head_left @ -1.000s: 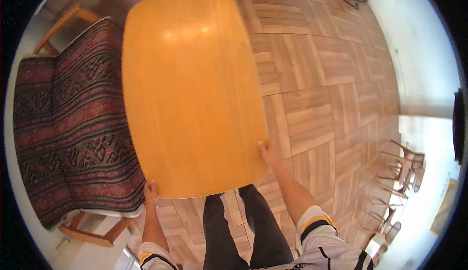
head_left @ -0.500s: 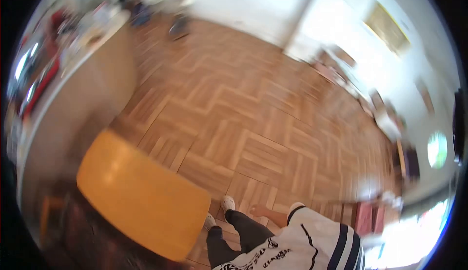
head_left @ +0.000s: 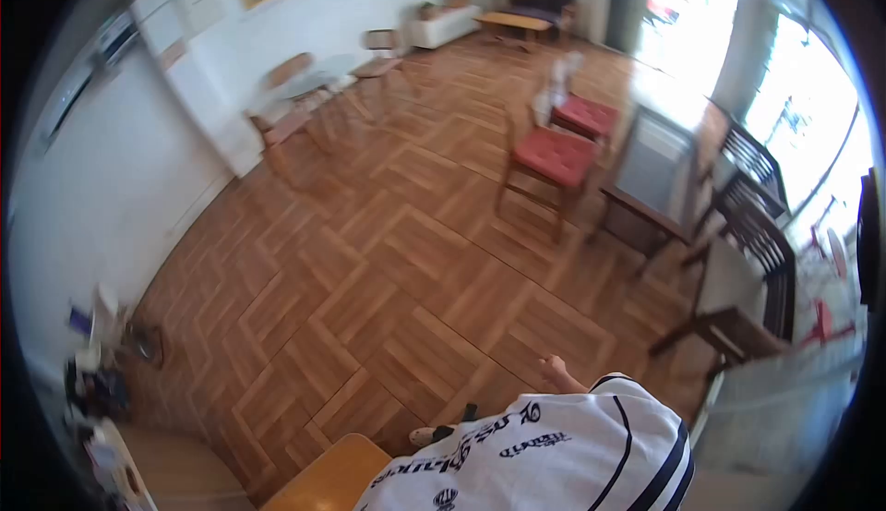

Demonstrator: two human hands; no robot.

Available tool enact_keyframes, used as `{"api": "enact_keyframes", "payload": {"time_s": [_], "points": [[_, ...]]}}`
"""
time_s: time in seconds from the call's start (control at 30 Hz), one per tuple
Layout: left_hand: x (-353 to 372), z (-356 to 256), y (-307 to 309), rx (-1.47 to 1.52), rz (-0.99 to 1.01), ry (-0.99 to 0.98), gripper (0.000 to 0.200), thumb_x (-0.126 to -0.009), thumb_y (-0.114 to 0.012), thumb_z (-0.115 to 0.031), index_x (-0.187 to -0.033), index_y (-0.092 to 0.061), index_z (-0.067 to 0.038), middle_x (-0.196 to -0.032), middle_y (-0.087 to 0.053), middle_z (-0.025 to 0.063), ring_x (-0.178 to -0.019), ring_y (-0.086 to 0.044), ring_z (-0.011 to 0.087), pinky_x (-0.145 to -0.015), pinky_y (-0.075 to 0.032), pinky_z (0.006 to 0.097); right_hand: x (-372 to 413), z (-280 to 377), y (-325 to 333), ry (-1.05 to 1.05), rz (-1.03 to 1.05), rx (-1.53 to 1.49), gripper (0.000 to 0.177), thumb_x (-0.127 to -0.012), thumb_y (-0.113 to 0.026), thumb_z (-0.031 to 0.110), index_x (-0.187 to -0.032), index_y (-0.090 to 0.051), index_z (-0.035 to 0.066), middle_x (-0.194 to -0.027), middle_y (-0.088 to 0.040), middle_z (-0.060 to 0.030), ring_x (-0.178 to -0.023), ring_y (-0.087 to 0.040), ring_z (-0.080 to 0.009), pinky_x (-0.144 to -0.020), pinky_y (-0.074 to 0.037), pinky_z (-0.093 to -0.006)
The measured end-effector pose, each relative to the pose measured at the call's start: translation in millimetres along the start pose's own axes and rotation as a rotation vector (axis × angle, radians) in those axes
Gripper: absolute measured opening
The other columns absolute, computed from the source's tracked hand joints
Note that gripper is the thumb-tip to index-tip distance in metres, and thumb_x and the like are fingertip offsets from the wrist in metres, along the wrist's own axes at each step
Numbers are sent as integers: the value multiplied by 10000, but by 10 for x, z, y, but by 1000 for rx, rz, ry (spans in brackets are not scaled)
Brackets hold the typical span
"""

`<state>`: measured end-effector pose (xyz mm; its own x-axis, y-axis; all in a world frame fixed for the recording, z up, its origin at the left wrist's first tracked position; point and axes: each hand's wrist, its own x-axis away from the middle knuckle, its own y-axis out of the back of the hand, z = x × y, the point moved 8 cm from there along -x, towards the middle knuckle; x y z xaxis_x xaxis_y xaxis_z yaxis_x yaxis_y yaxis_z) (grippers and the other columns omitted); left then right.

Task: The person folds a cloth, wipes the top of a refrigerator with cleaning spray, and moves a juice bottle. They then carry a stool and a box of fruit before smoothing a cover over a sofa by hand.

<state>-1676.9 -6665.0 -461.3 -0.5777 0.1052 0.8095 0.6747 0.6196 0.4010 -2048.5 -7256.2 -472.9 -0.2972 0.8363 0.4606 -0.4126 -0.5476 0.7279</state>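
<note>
My right hand (head_left: 555,370) hangs low beside the white printed shirt (head_left: 517,446), over the wooden floor. It is small in view, and its fingers are too indistinct to read; no object shows in it. My left hand is out of view. An orange-yellow chair or stool top (head_left: 337,476) lies at the bottom, just left of the shirt. One shoe (head_left: 423,436) shows beside it.
A red-cushioned chair (head_left: 556,156) stands near a dark glass-topped table (head_left: 657,165). A dark armchair (head_left: 738,280) is at the right. Wooden chairs (head_left: 377,66) line the far wall. A counter (head_left: 175,469) sits at the lower left.
The view has swung to the right, bringing the dark table and red chairs toward the middle. The counter and orange-yellow top now sit lower in view. My right hand remains low beside the shirt.
</note>
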Motion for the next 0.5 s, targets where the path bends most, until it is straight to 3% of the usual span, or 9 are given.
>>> {"api": "enact_keyframes", "payload": {"time_s": [0.1,0.13,0.17,0.23,0.27,0.33,0.43,0.5], "points": [[51,-380,-457,-238,59,-10,273,-966,-460,-333,-834,-426,-97,-637,-460,19,-520,-449,154,-416,-352,356,475,-1794,224,-66,-57,120,361,-811,-589,346,-1016,-700,70,-1051,-662,-218,-957,-646,-382,-823,-530,-434],[30,-597,-608,-312,76,-49,273,-966,-462,-328,-816,-425,-104,-615,-455,13,-501,-444,149,-399,-347,355,605,-2514,-11,-79,193,-17,389,-850,-571,363,-916,-704,3,-861,-687,-224,-832,-682,-334,-699,-546,-423],[-85,-844,-786,-377,90,-101,274,-965,-463,-324,-798,-423,-111,-594,-451,6,-483,-439,144,-381,-342,354,771,-2933,107,-125,199,60,342,-849,-567,310,-887,-702,-3,-836,-688,-202,-785,-683,-312,-653,-544,-408],[-77,-1657,-1484,-58,201,-204,224,-963,-471,-305,-831,-447,-126,-583,-443,-20,-473,-435,105,-353,-313,310,1148,-3611,381,-102,239,337,279,-848,-554,227,-839,-694,-14,-801,-686,-165,-702,-680,-275,-578,-536,-389],[55,-2008,-1834,117,263,-225,176,-961,-478,-292,-883,-473,-134,-593,-440,-41,-481,-436,71,-343,-289,267,1431,-4068,535,-418,118,19,282,-849,-547,225,-834,-688,-19,-797,-683,-168,-682,-673,-284,-569,-531,-394],[549,-2859,-2610,-20,183,-308,118,-950,-517,-265,-951,-509,-148,-635,-436,-56,-499,-432,37,-351,-242,199,2065,-4368,1057,-1003,-171,-623,288,-852,-532,220,-822,-675,-28,-787,-678,-174,-642,-659,-301,-552,-520,-405],[827,-3583,-3703,-235,337,-404,210,-934,-572,-285,-1072,-554,-129,-757,-548,-41,-561,-525,61,-396,-332,204,2027,-4813,1165,-925,-202,-678,197,-899,-519,194,-930,-651,51,-773,-631,-127,-583,-600,-201,-460,-511,-349],[990,-3821,-4287,-404,378,-463,263,-930,-586,-316,-1101,-566,-117,-804,-598,-26,-602,-576,76,-432,-383,209,2031,-4637,1368,-944,-306,-934,213,-907,-513,188,-1005,-624,34,-741,-627,-125,-559,-585,-191,-456,-505,-366]]}}
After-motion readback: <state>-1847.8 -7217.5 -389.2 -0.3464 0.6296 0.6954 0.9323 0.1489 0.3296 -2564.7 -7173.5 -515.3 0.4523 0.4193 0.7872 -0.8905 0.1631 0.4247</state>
